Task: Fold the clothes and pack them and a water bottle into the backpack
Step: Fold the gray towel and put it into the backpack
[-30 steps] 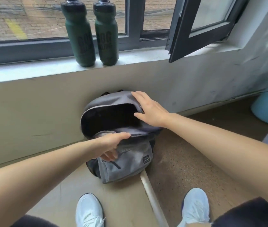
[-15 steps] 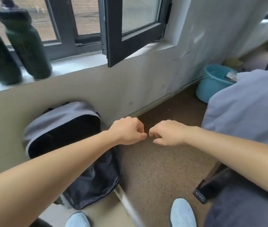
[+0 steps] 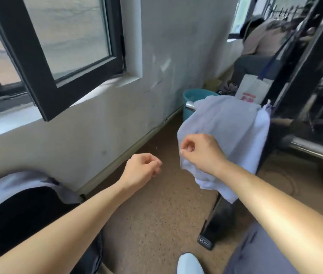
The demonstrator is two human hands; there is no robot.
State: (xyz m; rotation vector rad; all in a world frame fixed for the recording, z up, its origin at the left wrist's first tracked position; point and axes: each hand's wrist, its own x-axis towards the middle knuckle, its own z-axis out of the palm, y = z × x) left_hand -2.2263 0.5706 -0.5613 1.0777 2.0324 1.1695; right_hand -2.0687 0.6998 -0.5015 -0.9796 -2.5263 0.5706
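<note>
My left hand is in the air, fingers curled in and holding nothing, apart from my right hand. The right curls at the near edge of the pale garment draped just beyond it; I cannot tell whether it pinches the cloth. The open backpack lies below my left forearm.

Colours recorded: the garment is plain pale lavender-white. The backpack has a grey shell and a black interior. The floor is brown and finely speckled. The window frame is black, the wall off-white, the bucket teal, and the shoe white. The hanging bag is white with red print.
</note>
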